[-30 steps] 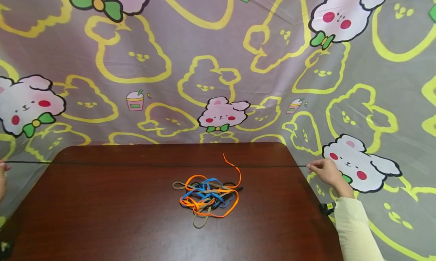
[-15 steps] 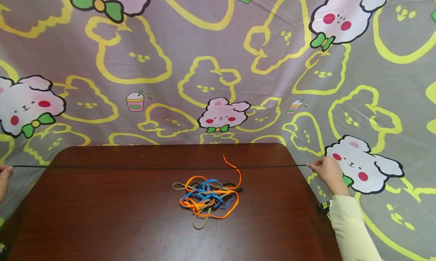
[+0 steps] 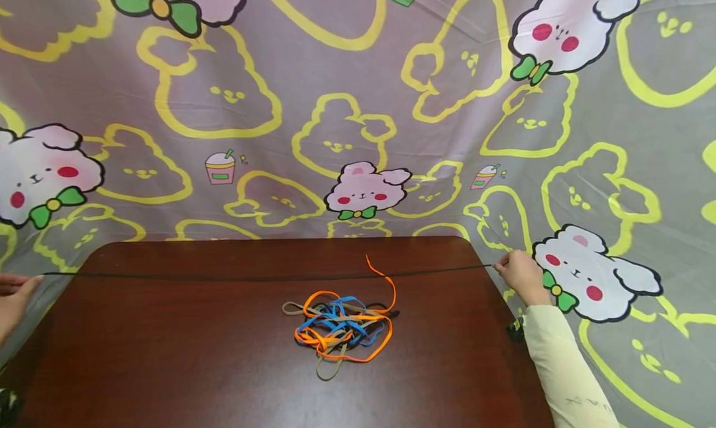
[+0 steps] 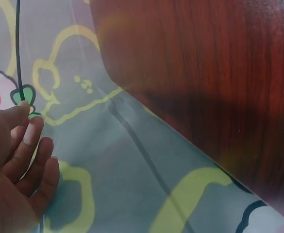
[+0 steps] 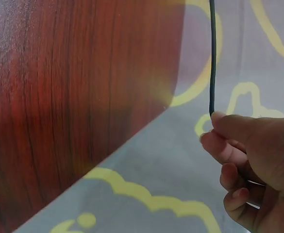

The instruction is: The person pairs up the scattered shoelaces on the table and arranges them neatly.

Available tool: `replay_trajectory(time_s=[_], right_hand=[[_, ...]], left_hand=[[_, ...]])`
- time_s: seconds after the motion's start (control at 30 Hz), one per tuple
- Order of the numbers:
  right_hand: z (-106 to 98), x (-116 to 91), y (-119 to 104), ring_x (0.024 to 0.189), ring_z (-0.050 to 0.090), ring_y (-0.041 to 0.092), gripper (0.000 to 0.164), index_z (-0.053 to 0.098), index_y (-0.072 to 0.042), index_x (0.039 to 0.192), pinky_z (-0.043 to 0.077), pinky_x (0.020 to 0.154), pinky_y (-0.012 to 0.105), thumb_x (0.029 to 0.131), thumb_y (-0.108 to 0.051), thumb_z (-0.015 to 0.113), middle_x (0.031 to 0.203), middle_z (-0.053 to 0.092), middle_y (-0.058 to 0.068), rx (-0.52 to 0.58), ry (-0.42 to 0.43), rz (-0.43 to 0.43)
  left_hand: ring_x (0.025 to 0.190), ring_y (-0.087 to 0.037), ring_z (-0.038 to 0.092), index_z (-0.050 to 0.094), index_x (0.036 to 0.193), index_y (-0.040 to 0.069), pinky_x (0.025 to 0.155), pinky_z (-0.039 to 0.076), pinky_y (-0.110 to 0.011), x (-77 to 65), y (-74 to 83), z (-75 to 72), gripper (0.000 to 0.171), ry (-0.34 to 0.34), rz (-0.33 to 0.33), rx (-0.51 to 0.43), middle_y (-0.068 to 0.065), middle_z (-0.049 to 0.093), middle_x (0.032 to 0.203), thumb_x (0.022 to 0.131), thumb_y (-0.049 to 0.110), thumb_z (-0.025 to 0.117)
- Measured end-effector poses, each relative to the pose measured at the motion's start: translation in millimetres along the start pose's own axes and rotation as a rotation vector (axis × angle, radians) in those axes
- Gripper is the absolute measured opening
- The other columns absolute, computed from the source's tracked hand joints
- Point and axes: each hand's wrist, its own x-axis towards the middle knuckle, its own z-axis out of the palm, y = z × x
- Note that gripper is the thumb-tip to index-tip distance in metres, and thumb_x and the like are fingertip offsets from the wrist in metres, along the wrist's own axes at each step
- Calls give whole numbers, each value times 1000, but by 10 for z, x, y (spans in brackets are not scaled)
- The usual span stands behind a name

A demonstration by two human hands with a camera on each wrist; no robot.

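Observation:
A long black shoelace (image 3: 224, 279) spans the head view from side to side, sagging slightly in the middle. Its left end is pinched between thumb and index finger of my left hand (image 3: 15, 304), beyond the table's left edge. My right hand (image 3: 524, 276) pinches the other end past the right edge. In the right wrist view the black shoelace (image 5: 212, 58) runs straight away from the thumb tip. The left wrist view shows the remaining fingers of the left hand (image 4: 20, 160) loosely bent. Nearer than the stretched lace lies a tangled pile of shoelaces (image 3: 335, 319), orange, blue, tan and black.
The dark reddish-brown wooden table (image 3: 196, 366) has rounded far corners. A grey cloth (image 3: 268, 130) printed with cartoon rabbits hangs behind and at the sides. From the pile, one orange lace end (image 3: 376, 268) reaches toward the far edge.
Both hands have moved inward, the left to the right and the right to the left. The black shoelace, nearly straight before, now sags a little. The pile lies as it did.

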Motion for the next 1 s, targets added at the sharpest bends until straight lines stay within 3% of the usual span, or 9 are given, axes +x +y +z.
replay_trajectory(time_s=[0.1,0.17,0.33,0.47,0.57,0.67,0.77,0.9,1.0], right_hand=[[77,78,-33,51,53,19,32,67,-6,65,39,45,36,91,-21,74,58,58,3,-23,18,-16],[120,126,-65,49,49,19,39,60,-10,57,35,44,35,90,-23,76,54,52,0,-20,26,-31],[168,289,-190,49,48,20,46,55,-13,53,34,46,35,93,-25,73,51,49,-2,22,46,-37],[163,443,-305,56,56,26,41,68,-4,62,39,50,36,96,-26,67,56,62,5,101,129,18],[163,529,-366,62,63,31,36,76,0,77,42,52,37,99,-26,64,70,73,13,181,202,74],[208,579,-391,69,68,35,36,78,3,87,45,54,37,101,-25,61,80,76,16,223,234,122],[316,592,-385,77,69,35,36,79,2,93,47,59,39,102,-25,57,85,77,16,227,173,156],[517,570,-341,78,67,31,35,78,4,99,46,63,38,103,-22,55,88,77,15,240,27,177],[660,562,-287,72,63,26,33,77,4,92,45,61,35,102,-20,57,83,76,15,234,-9,171]], left_hand=[[55,16,26,54,77,-1,47,27,-16,35,-28,52,34,-8,53,111,31,34,59,103,23,57],[52,10,30,55,80,-11,44,29,-21,35,35,70,42,-56,76,170,16,43,55,103,24,56],[48,-1,35,59,88,-25,43,29,-24,-22,403,87,35,-182,132,282,-27,58,62,100,8,53],[47,-5,38,61,91,-25,43,29,-24,-12,667,146,33,-169,191,315,-33,61,68,98,6,50],[56,-31,53,61,97,-23,53,38,-35,3,854,208,36,-172,153,353,-38,62,82,100,9,44],[89,-55,58,60,107,-21,69,43,-56,-13,987,271,38,-195,77,386,-40,62,102,103,12,42],[104,-59,54,59,114,-19,82,42,-65,-46,998,337,39,-222,39,415,-40,60,114,104,14,44],[106,-61,53,61,113,-17,81,42,-66,-109,908,400,35,-254,39,426,-39,60,117,102,15,51],[106,-60,52,62,110,-16,81,41,-67,-149,820,428,32,-271,19,424,-38,61,115,102,14,53]])
